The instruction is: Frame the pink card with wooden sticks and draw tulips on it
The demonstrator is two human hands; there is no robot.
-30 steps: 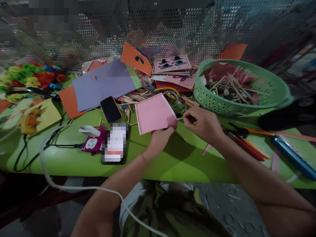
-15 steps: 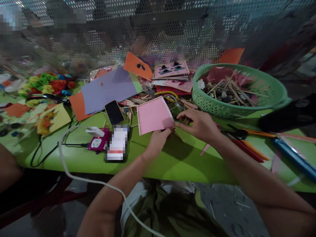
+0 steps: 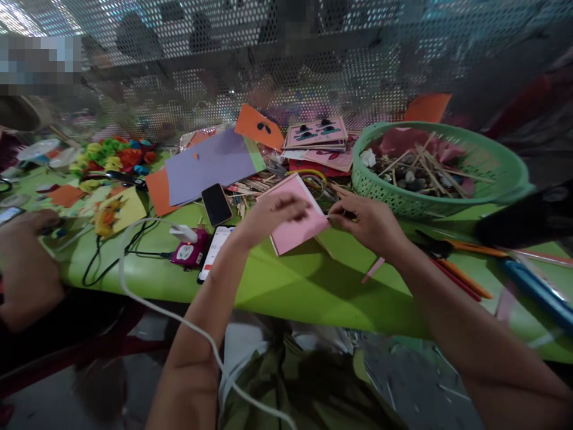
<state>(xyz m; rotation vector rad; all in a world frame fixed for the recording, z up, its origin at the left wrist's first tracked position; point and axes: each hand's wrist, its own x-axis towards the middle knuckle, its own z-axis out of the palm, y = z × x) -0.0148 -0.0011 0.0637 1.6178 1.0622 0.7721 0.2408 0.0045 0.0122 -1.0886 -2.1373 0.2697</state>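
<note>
A square pink card [image 3: 298, 234] with thin pale strips along its edges tilts above the green tabletop. Over its upper left part lies my left hand [image 3: 273, 218], fingers stretched out and slightly blurred; whether they touch the surface I cannot tell. At the card's right corner my right hand [image 3: 364, 221] is closed, thumb and fingertips pinching the edge there. A thin wooden stick [image 3: 324, 246] shows just below the card.
A green plastic basket [image 3: 403, 200] of sticks and stones stands behind my right hand. Pliers with orange handles [image 3: 477, 246] lie to the right. Leftward are a dark phone [image 3: 216, 204], a lit phone [image 3: 215, 248] and a purple power adapter [image 3: 190, 254]. Another person's hand [image 3: 29, 251] rests far left.
My left hand has left the card's lower edge and moved up over its face, fingers extended. The card has turned slightly. My right hand stays at its right corner. The other person's hand has come into view.
</note>
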